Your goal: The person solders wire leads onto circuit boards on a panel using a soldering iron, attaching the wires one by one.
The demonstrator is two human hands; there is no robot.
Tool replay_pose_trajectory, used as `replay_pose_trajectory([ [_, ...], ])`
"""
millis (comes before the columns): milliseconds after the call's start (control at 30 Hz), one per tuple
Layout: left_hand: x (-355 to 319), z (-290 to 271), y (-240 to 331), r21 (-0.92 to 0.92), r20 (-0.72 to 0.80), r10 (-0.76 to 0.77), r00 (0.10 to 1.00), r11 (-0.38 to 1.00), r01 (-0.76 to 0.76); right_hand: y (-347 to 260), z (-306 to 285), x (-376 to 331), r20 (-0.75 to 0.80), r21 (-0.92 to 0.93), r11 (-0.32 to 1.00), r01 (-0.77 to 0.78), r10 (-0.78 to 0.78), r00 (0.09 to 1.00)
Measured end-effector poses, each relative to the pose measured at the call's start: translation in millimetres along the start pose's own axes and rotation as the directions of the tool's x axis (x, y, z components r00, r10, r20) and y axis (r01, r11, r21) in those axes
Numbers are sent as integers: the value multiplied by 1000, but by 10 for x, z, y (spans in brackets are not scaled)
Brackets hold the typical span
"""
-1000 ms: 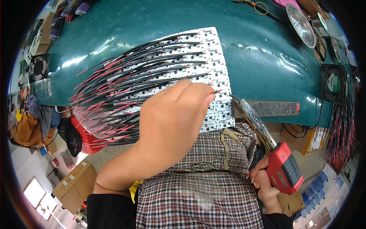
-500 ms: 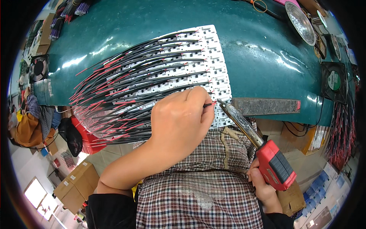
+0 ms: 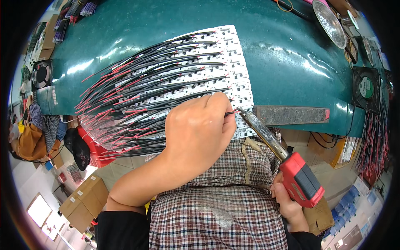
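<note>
My left hand is closed in a pinch on a thin black wire with a red end, over the right part of a white circuit board panel. Many black and red wires run leftward from the panel, their red ends fanned past its left side. Around the handle of a red and black soldering gun my right hand is closed, its fingers partly hidden. The gun's metal barrel slants up and left, its tip by the end of the pinched wire; whether they touch I cannot tell.
The panel lies on a green work surface. Right of it is a dark, worn bar. A square fan and a hanging wire bundle are at the far right, a metal dish behind. Another fan stands left.
Very little differs. My left hand has shifted slightly while keeping its pinch on the wire, and the soldering gun's tip stays close to the wire's end.
</note>
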State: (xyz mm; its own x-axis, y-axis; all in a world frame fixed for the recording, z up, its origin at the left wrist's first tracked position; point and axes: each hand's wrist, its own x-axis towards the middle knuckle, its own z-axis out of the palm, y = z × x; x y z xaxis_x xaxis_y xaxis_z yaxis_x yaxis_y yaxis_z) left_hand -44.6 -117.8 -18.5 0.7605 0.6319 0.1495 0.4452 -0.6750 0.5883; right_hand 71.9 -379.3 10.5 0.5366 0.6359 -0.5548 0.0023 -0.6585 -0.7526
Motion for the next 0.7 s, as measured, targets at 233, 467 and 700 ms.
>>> replay_pose_trajectory([
  [233,46,-34,-17,37,22,42,999,998,-43,22,-9,-29,-23,-10,999,33,-33,999],
  [467,102,-51,-106,-50,74,76,994,996,-73,12,26,-10,-21,-16,999,47,-48,999],
  [700,96,-58,-73,-10,97,55,994,998,-55,14,17,-8,-2,16,999,32,-32,999],
])
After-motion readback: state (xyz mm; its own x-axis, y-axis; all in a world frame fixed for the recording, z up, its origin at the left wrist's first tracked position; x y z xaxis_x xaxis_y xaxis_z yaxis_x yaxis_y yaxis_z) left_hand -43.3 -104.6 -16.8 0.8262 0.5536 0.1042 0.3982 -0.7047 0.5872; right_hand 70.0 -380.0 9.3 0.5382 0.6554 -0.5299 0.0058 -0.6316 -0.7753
